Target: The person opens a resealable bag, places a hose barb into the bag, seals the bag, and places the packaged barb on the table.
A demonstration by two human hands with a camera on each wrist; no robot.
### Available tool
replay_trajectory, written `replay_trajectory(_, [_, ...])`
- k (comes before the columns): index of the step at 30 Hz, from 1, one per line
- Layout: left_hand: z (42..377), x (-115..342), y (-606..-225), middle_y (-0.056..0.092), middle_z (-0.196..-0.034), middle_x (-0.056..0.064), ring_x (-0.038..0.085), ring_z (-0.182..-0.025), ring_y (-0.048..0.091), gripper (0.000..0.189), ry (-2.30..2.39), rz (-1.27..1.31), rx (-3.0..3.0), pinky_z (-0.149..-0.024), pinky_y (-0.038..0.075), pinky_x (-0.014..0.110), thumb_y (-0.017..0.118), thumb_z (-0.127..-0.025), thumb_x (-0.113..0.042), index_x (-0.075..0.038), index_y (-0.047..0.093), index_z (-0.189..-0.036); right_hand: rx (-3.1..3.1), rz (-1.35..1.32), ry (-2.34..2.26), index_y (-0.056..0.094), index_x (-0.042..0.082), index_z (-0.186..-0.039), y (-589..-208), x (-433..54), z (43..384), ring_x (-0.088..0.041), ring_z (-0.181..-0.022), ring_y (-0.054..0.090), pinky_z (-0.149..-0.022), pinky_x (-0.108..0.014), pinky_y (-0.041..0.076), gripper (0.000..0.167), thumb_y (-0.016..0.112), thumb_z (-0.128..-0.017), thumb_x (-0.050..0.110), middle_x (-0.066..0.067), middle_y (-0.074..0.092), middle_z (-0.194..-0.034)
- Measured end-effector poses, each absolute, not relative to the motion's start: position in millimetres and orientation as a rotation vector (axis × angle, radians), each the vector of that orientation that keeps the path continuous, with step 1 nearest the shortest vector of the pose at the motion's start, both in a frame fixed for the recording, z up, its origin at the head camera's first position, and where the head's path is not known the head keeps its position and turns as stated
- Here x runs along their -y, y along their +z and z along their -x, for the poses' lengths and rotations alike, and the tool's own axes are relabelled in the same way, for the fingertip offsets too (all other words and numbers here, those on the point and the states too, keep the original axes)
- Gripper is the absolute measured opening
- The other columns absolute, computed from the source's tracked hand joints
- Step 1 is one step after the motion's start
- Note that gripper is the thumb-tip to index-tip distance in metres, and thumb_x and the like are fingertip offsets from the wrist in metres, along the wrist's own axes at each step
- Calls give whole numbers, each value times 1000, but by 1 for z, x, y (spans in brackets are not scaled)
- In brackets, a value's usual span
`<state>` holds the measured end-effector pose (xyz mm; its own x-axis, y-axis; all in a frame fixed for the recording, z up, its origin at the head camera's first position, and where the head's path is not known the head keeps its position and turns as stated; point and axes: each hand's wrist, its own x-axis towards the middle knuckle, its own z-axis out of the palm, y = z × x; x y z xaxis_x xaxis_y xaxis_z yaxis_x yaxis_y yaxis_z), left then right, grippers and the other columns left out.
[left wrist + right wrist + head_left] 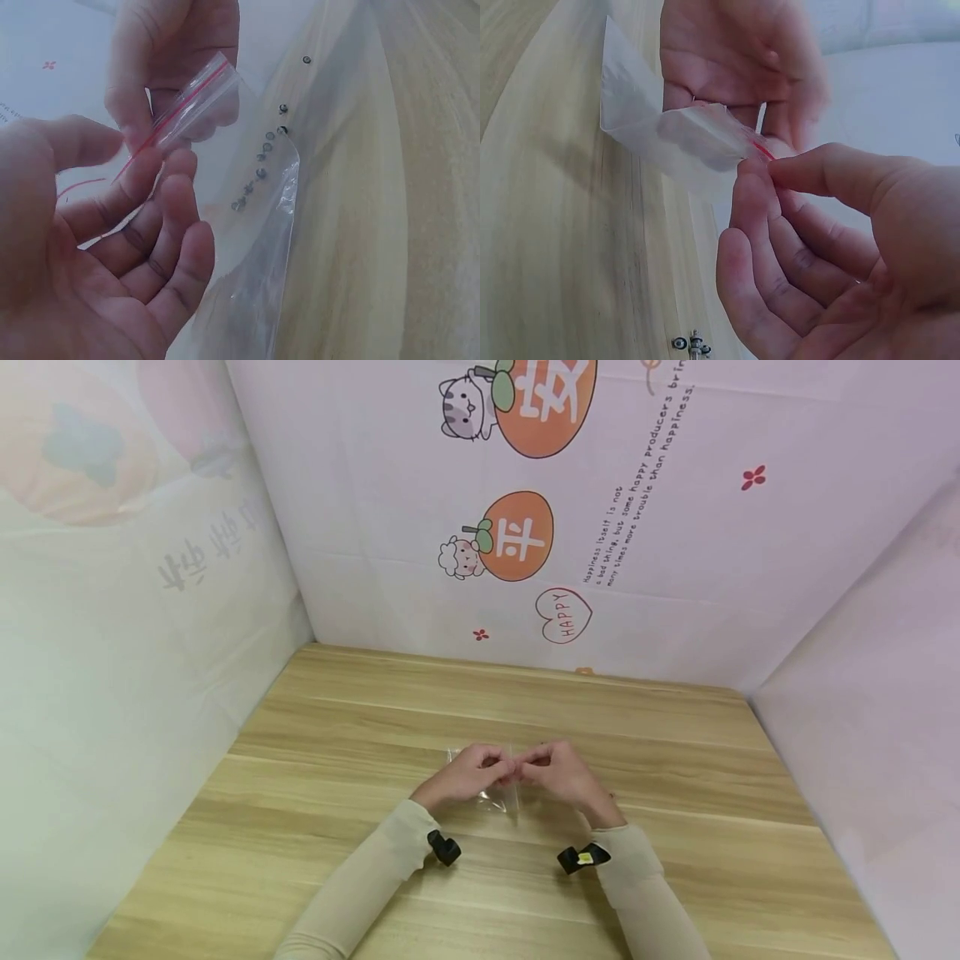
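A clear zip-lock bag (495, 799) with a red seal line is held up between both hands, above the table. My left hand (472, 770) pinches the bag's sealing edge between thumb and forefinger, its other fingers loosely bent. Opposite it, my right hand (564, 774) pinches the same edge, and the fingertips of both hands nearly meet. In the left wrist view the bag's red strip (176, 116) runs between the two pinches, with clear film hanging below. The right wrist view shows the bag's whitish body (634, 112) stretching past the left hand. I cannot tell whether the seal is closed.
Several small metal screw-like pieces (261, 173) lie scattered in a rough row on the wooden table (345, 727); a few of these metal pieces (694, 346) show beneath the right hand. Printed white cloth walls (390, 527) stand around the table's back and sides.
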<state>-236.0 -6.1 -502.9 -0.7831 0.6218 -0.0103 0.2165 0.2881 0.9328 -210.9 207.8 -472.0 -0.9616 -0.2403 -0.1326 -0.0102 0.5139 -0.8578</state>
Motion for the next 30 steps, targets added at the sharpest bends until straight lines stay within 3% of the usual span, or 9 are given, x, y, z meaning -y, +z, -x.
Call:
replay_trajectory(5, [234,6,-502,74,-93,5,15,-81,64,42,1466,-735,-2216,-70,53,27,53,-110,-44,-10,71,-93,-2523,284,-1429,80,0,-111,-470,-205,208,-17,-92,74,-77,-28,63,17,67,-102,8,-14,79,-108])
replay_trajectory(9, [235,6,-504,75,-93,7,16,-81,66,41,1427,-747,-2244,-69,52,24,49,-112,-41,-11,72,-97,-2532,347,-1420,81,2,-108,-470,-206,208,-18,-92,73,-75,-24,61,16,69,-101,10,-15,78,-108])
replay_trajectory(14, [234,5,-504,70,-85,5,13,-72,59,42,1366,-764,-2305,-64,47,23,46,-114,-38,-9,69,-95,-2542,357,-1413,82,4,-107,-470,-207,208,-18,-92,72,-73,-22,60,15,71,-101,12,-14,77,-107])
replay_trajectory(23, [233,3,-502,66,-79,4,8,-66,53,29,1313,-836,-2347,-59,46,21,49,-111,-21,-9,67,-91,-2614,397,-1321,83,7,-98,-471,-204,208,-11,-82,66,-67,-22,54,8,79,-94,12,-9,78,-97])
replay_trajectory(30, [233,4,-503,66,-80,5,8,-68,53,26,1329,-863,-2320,-62,46,20,53,-110,-21,-9,67,-92,-2624,455,-1274,83,6,-98,-472,-205,207,-11,-75,60,-60,-19,48,8,76,-96,10,-10,80,-97])
